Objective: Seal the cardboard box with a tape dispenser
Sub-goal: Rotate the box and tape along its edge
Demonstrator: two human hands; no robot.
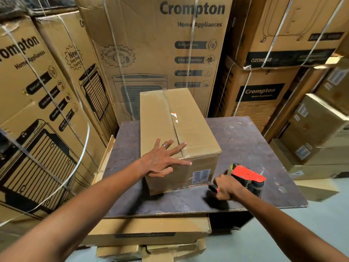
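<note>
A plain brown cardboard box (pixel 190 129) lies lengthwise on a dark board tabletop (pixel 245 148), its top flaps closed along a centre seam. My left hand (pixel 162 160) lies flat on the box's near top edge, fingers spread, a ring on one finger. Just right of the box's near corner, my right hand (pixel 226 187) grips the handle of a red tape dispenser (pixel 247 176), held low over the tabletop and apart from the box.
Tall strapped appliance cartons (pixel 160 53) wall in the back and left side. Smaller cartons (pixel 317 133) are stacked at the right. The tabletop rests on flat cartons (pixel 151 231). Pale floor (pixel 302 224) shows at the lower right.
</note>
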